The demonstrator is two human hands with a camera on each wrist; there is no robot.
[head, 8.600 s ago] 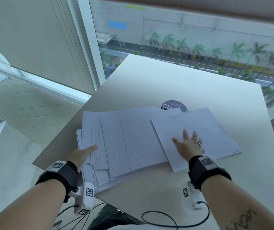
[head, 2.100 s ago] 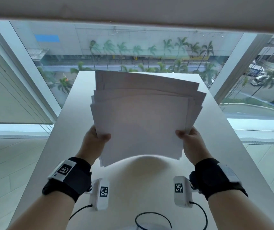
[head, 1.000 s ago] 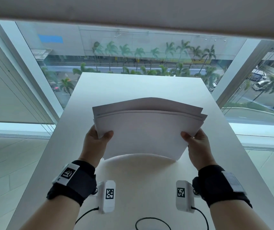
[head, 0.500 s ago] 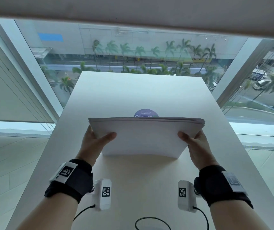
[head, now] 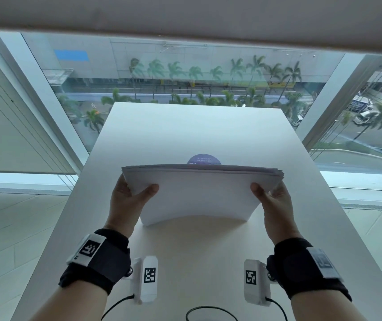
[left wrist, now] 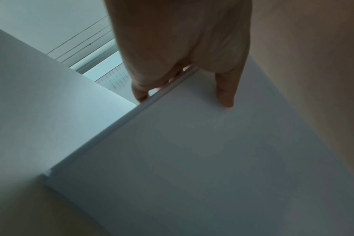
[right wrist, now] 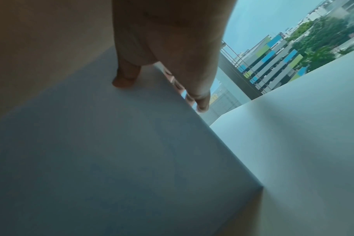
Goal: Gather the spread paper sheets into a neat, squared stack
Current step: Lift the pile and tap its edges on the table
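A stack of white paper sheets stands on its lower long edge on the white table, leaning towards me, its upper edges nearly level. My left hand grips the stack's left side, thumb on the near face and fingers behind. My right hand grips the right side the same way. In the left wrist view the left hand pinches the paper stack. In the right wrist view the right hand pinches the paper stack.
A round purple sticker on the table shows just behind the stack's top edge. A black cable loops at the table's near edge. Windows stand beyond the far edge, floor on both sides.
Since the first frame the spread sheets were gathered and lifted upright. Over the last second the stack came down onto the table and its fanned top edges drew nearly level.
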